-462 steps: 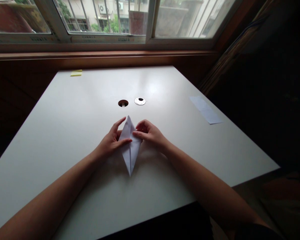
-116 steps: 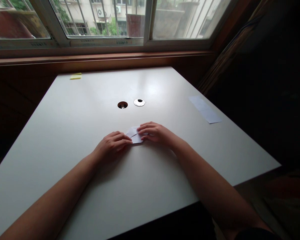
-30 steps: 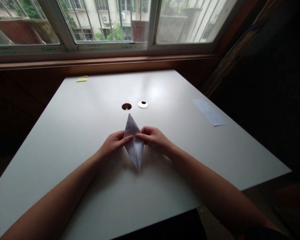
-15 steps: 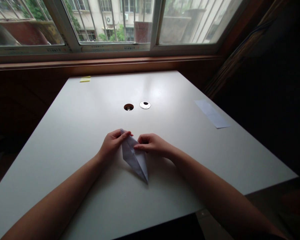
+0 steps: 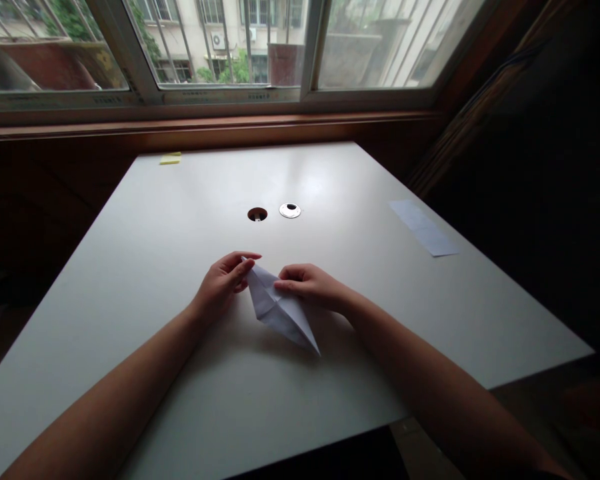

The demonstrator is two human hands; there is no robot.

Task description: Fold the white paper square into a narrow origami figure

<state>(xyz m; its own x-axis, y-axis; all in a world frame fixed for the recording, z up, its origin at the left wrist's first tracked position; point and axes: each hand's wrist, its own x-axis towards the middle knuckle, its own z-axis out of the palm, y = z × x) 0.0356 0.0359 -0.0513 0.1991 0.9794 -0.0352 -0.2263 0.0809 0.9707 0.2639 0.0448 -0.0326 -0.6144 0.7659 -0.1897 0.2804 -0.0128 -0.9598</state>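
**Head view.** The folded paper (image 5: pixel 283 313) is a white sheet already creased into a long, narrow form with 2 pointed ends and 1 ridge along its length. It lies aslant on the white table (image 5: pixel 145 280), near the front middle, with its far tip toward the left and its near tip toward the right front. The left hand (image 5: pixel 223 280) pinches the far tip between thumb and fingers. The right hand (image 5: pixel 307 288) rests on the middle of the paper with fingers curled and fingertips pressing the upper layer. Its thumb is hidden, so a grip cannot be told from a mere press.

**Progress, as judged.** Several folds appear done, since the sheet is layered and sharply tapered. The form is a plain spindle with no separate flap standing up, so further shaping seems left. How much is left cannot be read here.

**Surroundings.**
- Beyond the hands, 1 round hole (image 5: pixel 257 214) opens in the tabletop.
- Just beside the hole, to its right, sits 1 round cap (image 5: pixel 290 211) with a dark centre.
- 1 loose paper strip (image 5: pixel 423 227) lies near the right edge, well apart from the work.
- 1 small yellow pad (image 5: pixel 170 159) sits at the far left corner.
- Behind the table run a wooden sill (image 5: pixel 230 124) and a window (image 5: pixel 220 40).

The hole and the cap are nearest to the work, yet apart from it. None of these things touches the paper or either hand.
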